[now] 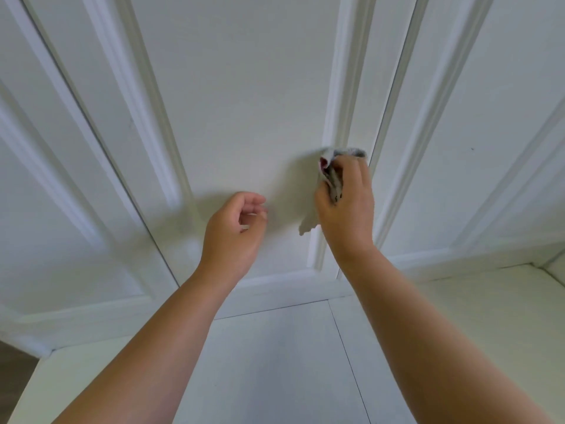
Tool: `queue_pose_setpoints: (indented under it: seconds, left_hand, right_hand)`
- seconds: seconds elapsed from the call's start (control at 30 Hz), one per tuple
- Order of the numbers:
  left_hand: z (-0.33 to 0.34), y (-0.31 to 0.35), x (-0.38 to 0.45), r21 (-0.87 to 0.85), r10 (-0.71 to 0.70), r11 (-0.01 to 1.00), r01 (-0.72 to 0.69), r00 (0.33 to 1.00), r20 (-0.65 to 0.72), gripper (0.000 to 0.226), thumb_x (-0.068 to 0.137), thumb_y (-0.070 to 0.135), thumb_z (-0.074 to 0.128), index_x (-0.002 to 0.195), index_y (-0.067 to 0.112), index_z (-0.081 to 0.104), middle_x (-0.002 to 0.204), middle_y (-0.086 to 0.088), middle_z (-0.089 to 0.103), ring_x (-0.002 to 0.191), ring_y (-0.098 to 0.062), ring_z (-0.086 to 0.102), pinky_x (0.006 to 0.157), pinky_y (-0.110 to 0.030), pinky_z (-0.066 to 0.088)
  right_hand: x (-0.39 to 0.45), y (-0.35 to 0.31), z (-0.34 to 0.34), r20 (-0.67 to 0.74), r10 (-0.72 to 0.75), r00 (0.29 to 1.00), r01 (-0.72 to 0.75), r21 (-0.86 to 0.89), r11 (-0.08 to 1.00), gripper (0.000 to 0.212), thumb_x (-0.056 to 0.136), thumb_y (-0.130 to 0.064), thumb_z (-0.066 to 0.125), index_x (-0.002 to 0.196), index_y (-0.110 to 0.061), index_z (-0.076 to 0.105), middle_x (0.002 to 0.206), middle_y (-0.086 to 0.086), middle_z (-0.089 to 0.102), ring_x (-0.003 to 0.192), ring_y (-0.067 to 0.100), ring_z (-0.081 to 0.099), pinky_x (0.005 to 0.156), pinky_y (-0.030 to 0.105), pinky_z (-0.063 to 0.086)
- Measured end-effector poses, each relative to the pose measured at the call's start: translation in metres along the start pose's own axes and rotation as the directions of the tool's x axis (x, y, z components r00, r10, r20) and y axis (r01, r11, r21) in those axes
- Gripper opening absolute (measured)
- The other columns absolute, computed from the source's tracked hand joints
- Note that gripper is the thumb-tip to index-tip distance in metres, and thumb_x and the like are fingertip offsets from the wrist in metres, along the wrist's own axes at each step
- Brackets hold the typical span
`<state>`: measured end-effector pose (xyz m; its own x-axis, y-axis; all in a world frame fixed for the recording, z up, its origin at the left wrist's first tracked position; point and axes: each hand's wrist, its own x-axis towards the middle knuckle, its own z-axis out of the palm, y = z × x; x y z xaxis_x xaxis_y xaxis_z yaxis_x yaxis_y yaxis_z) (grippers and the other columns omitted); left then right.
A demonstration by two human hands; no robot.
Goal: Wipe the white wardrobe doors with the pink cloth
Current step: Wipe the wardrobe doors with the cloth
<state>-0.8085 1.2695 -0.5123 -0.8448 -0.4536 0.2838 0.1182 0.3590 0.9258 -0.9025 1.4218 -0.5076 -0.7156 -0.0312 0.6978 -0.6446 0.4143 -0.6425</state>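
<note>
Forearms: both bare, reaching up from the bottom edge toward the doors.
Cloth (331, 175): bunched, mostly greyish with a pink edge showing, pressed against the middle door (244, 117) at its right moulding.
Right hand (345, 203): fingers (356, 169) curled over the cloth, clamped on it, thumb on its left side.
Left hand (234, 231): left of and below the right-hand fingers, apart from the cloth; fingers loosely curled, holding nothing, close to the door panel; whether they touch it cannot be told.
Side doors: one left (61, 179) and one right (489, 148) of the fingers.
Ledge (275, 362): white, below both hands.
</note>
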Motion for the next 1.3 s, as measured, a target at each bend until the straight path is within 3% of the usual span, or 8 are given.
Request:
queue_pose_setpoints:
  seconds: [0.13, 0.27, 0.5, 0.6, 0.7, 0.83, 1.07, 1.3]
  left_hand:
    - [0.001, -0.005, 0.001, 0.087, 0.031, 0.996, -0.029, 0.999, -0.018, 0.025, 0.093, 0.008, 0.06, 0.1, 0.032, 0.062, 0.099, 0.01, 0.069, 0.089, -0.007, 0.065, 0.079, -0.018, 0.047]
    - [0.004, -0.003, 0.002, 0.17, 0.093, 0.982, -0.087, 0.995, -0.026, 0.024, 0.092, 0.005, 0.058, 0.107, 0.023, 0.063, 0.106, 0.009, 0.065, 0.092, 0.003, 0.06, 0.072, -0.006, 0.045]
    - [0.014, 0.002, 0.006, 0.736, 0.6, 0.505, -0.45, 0.797, 0.075, 0.048, 0.078, 0.005, 0.063, 0.126, 0.009, 0.062, 0.142, -0.016, 0.047, 0.129, -0.034, 0.046, 0.112, -0.053, 0.032]
    - [0.014, -0.009, 0.007, 0.853, 0.611, 0.356, -0.381, 0.786, 0.096, 0.071, 0.077, 0.009, 0.064, 0.146, 0.015, 0.047, 0.158, -0.018, 0.023, 0.145, -0.037, 0.026, 0.118, -0.062, 0.016]
    - [0.008, -0.02, 0.008, 0.892, 0.593, 0.316, -0.322, 0.802, 0.08, 0.081, 0.077, 0.011, 0.064, 0.153, 0.02, 0.036, 0.161, -0.019, 0.013, 0.149, -0.038, 0.016, 0.119, -0.062, 0.011]
    - [0.006, -0.037, 0.009, 0.903, 0.575, 0.321, -0.284, 0.817, 0.053, 0.085, 0.078, 0.01, 0.062, 0.156, 0.023, 0.03, 0.161, -0.024, 0.014, 0.151, -0.038, 0.01, 0.12, -0.062, 0.008]
    - [0.01, -0.08, 0.001, 0.883, 0.697, 0.294, -0.366, 0.715, 0.064, 0.076, 0.07, 0.001, 0.058, 0.145, 0.013, 0.048, 0.148, -0.017, 0.025, 0.137, -0.038, 0.035, 0.116, -0.058, 0.023]
    - [-0.016, -0.121, -0.011, 0.892, 0.637, 0.263, -0.368, 0.76, 0.126, 0.073, 0.068, 0.0, 0.054, 0.141, 0.011, 0.052, 0.146, -0.014, 0.028, 0.132, -0.036, 0.035, 0.111, -0.057, 0.029]
  right_hand:
    - [-0.042, 0.049, 0.02, 0.16, -0.028, 0.987, 0.057, -0.183, 0.981, 0.015, 0.086, 0.003, 0.059, 0.095, -0.008, 0.055, 0.105, -0.001, 0.052, 0.067, 0.018, 0.045, 0.051, 0.039, 0.048]
    - [-0.036, 0.046, 0.005, 0.146, -0.161, 0.976, 0.174, -0.083, 0.981, 0.026, 0.086, 0.001, 0.065, 0.112, 0.0, 0.063, 0.116, 0.007, 0.055, 0.093, 0.02, 0.056, 0.077, 0.038, 0.055]
    - [0.014, 0.027, -0.009, -0.137, -0.342, 0.93, 0.311, -0.208, 0.928, 0.034, 0.102, -0.023, 0.046, 0.116, -0.008, 0.074, 0.147, 0.02, 0.045, 0.132, 0.041, 0.046, 0.116, 0.044, 0.028]
    - [-0.033, 0.068, 0.008, -0.039, -0.247, 0.968, 0.232, -0.227, 0.946, 0.014, 0.098, -0.013, 0.061, 0.097, -0.008, 0.074, 0.143, 0.01, 0.043, 0.125, 0.04, 0.049, 0.116, 0.034, 0.026]
    - [-0.078, 0.094, 0.019, 0.044, 0.153, 0.987, -0.148, -0.091, 0.985, 0.01, 0.093, -0.007, 0.066, 0.098, -0.015, 0.061, 0.137, -0.012, 0.033, 0.126, 0.016, 0.041, 0.109, 0.026, 0.038]
    - [-0.099, 0.095, 0.036, -0.001, 0.649, 0.761, -0.645, 0.116, 0.756, 0.012, 0.091, -0.008, 0.067, 0.095, -0.008, 0.056, 0.113, -0.016, 0.035, 0.097, -0.008, 0.046, 0.083, 0.006, 0.043]
    - [-0.124, 0.111, 0.075, 0.098, 0.989, 0.115, -0.935, 0.347, 0.074, 0.016, 0.093, -0.017, 0.069, 0.092, -0.014, 0.053, 0.116, 0.002, 0.048, 0.093, 0.026, 0.059, 0.091, 0.043, 0.054]
    - [-0.138, 0.119, 0.095, 0.045, 0.985, 0.166, -0.967, 0.204, 0.154, 0.017, 0.099, -0.028, 0.06, 0.101, -0.013, 0.052, 0.127, 0.011, 0.047, 0.093, 0.028, 0.061, 0.091, 0.044, 0.056]
